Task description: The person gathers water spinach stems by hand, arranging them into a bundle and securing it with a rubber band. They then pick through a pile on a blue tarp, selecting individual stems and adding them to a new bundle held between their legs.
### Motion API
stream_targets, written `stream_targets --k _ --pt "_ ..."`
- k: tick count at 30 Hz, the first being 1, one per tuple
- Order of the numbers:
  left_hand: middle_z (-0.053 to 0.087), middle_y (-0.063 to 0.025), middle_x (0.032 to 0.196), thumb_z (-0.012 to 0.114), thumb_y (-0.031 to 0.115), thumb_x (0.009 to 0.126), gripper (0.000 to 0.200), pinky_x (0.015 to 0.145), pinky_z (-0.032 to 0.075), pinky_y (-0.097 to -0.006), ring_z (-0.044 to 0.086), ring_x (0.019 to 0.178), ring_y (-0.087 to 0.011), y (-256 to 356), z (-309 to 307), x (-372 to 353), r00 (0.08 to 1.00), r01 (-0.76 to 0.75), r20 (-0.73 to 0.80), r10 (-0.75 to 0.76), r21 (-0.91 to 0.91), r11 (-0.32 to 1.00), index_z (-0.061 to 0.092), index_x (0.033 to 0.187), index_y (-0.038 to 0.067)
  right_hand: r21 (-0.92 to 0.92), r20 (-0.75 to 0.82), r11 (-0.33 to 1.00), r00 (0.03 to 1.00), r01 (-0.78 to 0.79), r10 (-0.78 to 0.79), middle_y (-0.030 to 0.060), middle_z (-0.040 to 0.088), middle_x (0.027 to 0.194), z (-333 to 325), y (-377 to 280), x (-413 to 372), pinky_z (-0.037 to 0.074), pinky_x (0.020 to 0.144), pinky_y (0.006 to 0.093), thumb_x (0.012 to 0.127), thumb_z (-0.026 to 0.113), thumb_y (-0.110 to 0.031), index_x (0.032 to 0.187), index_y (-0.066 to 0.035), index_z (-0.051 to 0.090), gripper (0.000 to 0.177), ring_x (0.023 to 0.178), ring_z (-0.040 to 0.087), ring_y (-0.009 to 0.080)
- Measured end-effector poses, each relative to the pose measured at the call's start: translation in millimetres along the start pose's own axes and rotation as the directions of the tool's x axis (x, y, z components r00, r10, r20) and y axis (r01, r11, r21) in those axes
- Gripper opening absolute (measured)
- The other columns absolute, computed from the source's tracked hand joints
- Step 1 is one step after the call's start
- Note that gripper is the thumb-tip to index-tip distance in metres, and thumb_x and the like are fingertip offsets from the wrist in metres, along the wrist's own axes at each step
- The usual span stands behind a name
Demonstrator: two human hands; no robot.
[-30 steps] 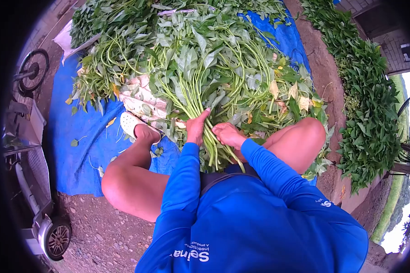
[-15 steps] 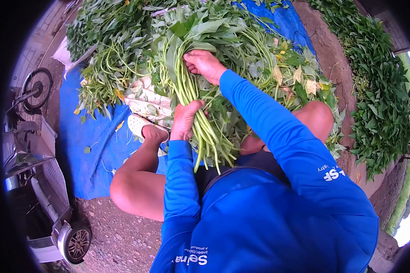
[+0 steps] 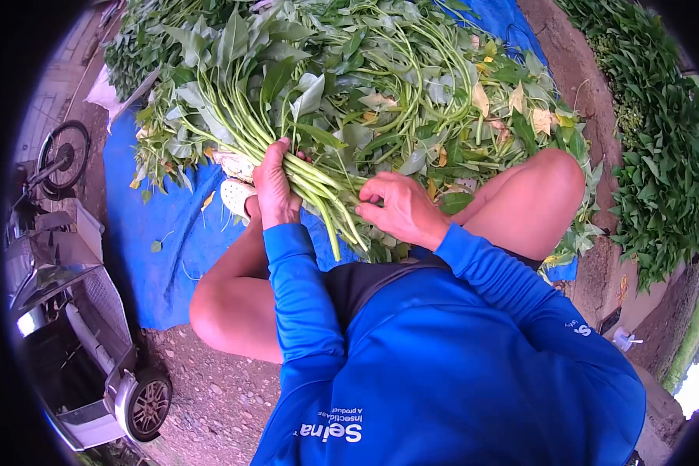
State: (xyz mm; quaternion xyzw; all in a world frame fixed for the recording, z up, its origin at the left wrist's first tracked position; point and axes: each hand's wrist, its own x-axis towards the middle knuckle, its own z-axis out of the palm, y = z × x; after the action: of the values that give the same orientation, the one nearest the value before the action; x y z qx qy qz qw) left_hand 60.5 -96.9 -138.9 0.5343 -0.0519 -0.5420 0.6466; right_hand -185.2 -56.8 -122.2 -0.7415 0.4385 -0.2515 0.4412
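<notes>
My left hand (image 3: pixel 278 185) is wrapped round the stems of a bunch of water spinach (image 3: pixel 245 128). Its leaves point up and to the left, and its bare stem ends (image 3: pixel 338 217) fan out to the lower right. Close beside those ends is my right hand (image 3: pixel 404 206), its fingers curled in and pinched together; whatever is between them is too small or hidden to make out. Beyond both hands spreads a big heap of the same long-stemmed greens (image 3: pixel 412 85), with some yellowed leaves mixed in.
A blue tarp (image 3: pixel 151 272) lies under the heap. More dark green leafy bunches (image 3: pixel 652 155) are piled along the right. To the left stands a wheeled vehicle (image 3: pixel 93 342) on gravel (image 3: pixel 210 388). My bent legs frame the work, with a cream clog (image 3: pixel 237 198) on one foot.
The bunch has tilted, its leafy tops swinging left. My right hand has come down from the upper stems to beside the stem ends; my left hand has shifted slightly left.
</notes>
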Motion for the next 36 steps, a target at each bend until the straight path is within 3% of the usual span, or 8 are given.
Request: stream_targets --k 13,18,21,23,26,27,28,36 --pt "0.069 -0.0092 0.086 0.078 0.013 0.094 0.023 0.065 0.062 -0.0359 0.068 0.068 -0.0208 -2.8 -7.4 -3.1 0.991 -0.124 -0.044 0.127 0.061 0.990 0.066 0.105 -0.003 0.062 0.250 0.944 0.921 -0.324 0.299 0.0079 0.067 0.072 -50.9 -22.1 31.5 0.050 0.064 0.0350 0.092 0.068 -0.024 0.099 -0.002 0.079 0.025 0.065 0.060 0.0155" --pt "0.067 -0.0086 0.080 0.075 0.012 0.094 0.017 0.059 0.059 -0.0341 0.065 0.065 -0.0174 12.0 -11.6 4.4 0.982 -0.144 -0.129 0.136 -0.052 0.988 0.065 0.100 0.000 -0.421 0.856 0.891 0.400 0.171 0.328 0.0180 0.078 0.104 10.2 3.3 22.3 0.058 0.084 0.0444 0.088 0.064 -0.022 0.104 -0.004 0.081 0.029 0.096 0.072 0.0361" --pt "0.067 -0.0080 0.077 0.074 0.013 0.096 0.015 0.058 0.060 -0.0344 0.065 0.064 -0.0173 34.2 -20.8 -1.4 0.984 -0.105 -0.141 0.105 0.012 0.994 0.066 0.097 0.001 -0.623 0.736 0.755 0.479 0.205 0.477 0.0184 0.077 0.115 -9.6 23.2 36.8 0.058 0.093 0.0438 0.088 0.066 -0.022 0.111 -0.003 0.080 0.033 0.109 0.073 0.0371" --pt "0.066 -0.0076 0.076 0.074 0.014 0.096 0.015 0.058 0.060 -0.0345 0.065 0.064 -0.0170 34.4 -27.3 -4.9 0.988 -0.099 -0.120 0.102 0.036 0.994 0.066 0.097 0.000 -0.162 0.516 0.967 0.818 -0.198 0.254 0.0111 0.079 0.115 -27.9 65.3 73.6 0.060 0.087 0.0413 0.099 0.069 -0.030 0.133 -0.004 0.071 0.043 0.098 0.075 0.0266" --pt "0.066 -0.0078 0.078 0.076 0.013 0.095 0.017 0.061 0.060 -0.0323 0.066 0.067 -0.0169 24.6 -14.8 -8.5 0.991 -0.081 -0.103 0.084 0.030 0.996 0.066 0.099 -0.001 0.467 -0.220 0.756 0.768 -0.459 0.602 0.0055 0.077 0.098 -69.6 94.9 150.3 0.057 0.067 0.0297 0.099 0.067 -0.018 0.111 -0.003 0.075 0.021 0.077 0.070 0.0129" --pt "0.066 -0.0077 0.079 0.077 0.013 0.095 0.019 0.060 0.060 -0.0321 0.066 0.066 -0.0175 20.6 -12.5 -5.6 0.996 -0.044 -0.079 0.049 0.067 0.997 0.065 0.100 -0.001 0.105 -0.515 0.877 0.729 -0.468 0.451 0.0103 0.079 0.097 -74.0 153.2 173.1 0.058 0.070 0.0344 0.095 0.067 -0.016 0.098 -0.002 0.077 0.018 0.075 0.072 0.0198" --pt "0.065 -0.0079 0.080 0.078 0.014 0.094 0.022 0.060 0.060 -0.0324 0.066 0.064 -0.0183 11.3 -14.6 1.2 0.997 -0.037 -0.070 0.044 0.086 0.996 0.065 0.104 -0.002 -0.099 -0.523 0.798 0.713 -0.595 0.467 0.0237 0.078 0.112 -85.7 188.3 189.7 0.061 0.088 0.0468 0.088 0.066 -0.019 0.098 -0.001 0.079 0.024 0.092 0.077 0.0421" --pt "0.070 -0.0085 0.084 0.079 0.014 0.090 0.027 0.060 0.060 -0.0331 0.069 0.065 -0.0189 -24.3 9.8 5.7 1.000 0.001 -0.001 0.000 0.220 0.976 0.068 0.106 -0.005 -0.084 -0.554 0.745 0.653 -0.662 0.517 0.0153 0.078 0.103 -84.5 214.0 199.4 0.057 0.088 0.0419 0.083 0.079 -0.023 0.089 -0.005 0.072 0.020 0.097 0.074 0.0323"
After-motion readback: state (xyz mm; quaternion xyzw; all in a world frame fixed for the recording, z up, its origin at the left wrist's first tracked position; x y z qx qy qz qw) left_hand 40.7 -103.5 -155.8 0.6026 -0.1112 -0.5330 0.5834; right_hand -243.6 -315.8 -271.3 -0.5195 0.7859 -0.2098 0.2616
